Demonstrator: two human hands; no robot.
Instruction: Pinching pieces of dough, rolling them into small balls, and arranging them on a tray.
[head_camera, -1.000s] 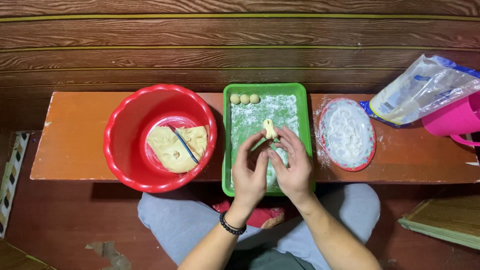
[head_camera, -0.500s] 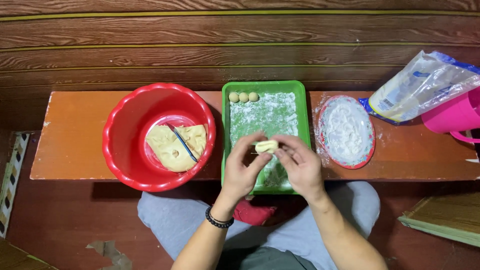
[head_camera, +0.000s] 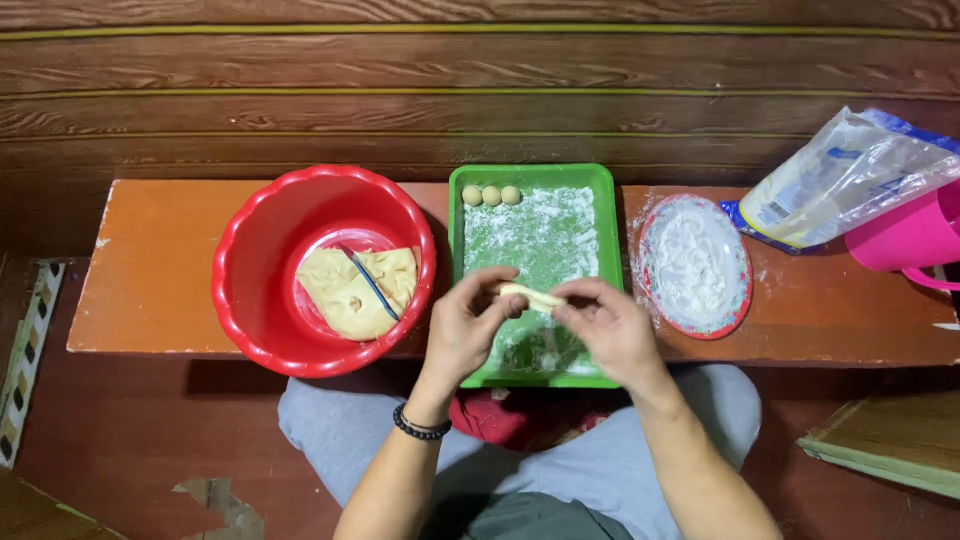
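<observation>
My left hand (head_camera: 466, 325) and my right hand (head_camera: 610, 328) pinch the two ends of a short pale dough strip (head_camera: 532, 297), held level just above the near half of a green floured tray (head_camera: 530, 180). Three small dough balls (head_camera: 491, 195) sit in a row at the tray's far left corner. A red basin (head_camera: 322, 270) to the left holds a flat slab of yellow dough (head_camera: 356, 290) with a thin blue-handled tool (head_camera: 374, 285) lying on it.
A red plate of white flour (head_camera: 695, 265) stands right of the tray on the orange low bench (head_camera: 150, 270). A plastic flour bag (head_camera: 850, 175) and a pink jug (head_camera: 915, 240) are at the far right. A wooden wall rises behind.
The dough piece went from upright between my fingers to lying level, stretched into a strip. Both hands rose slightly and moved apart along it.
</observation>
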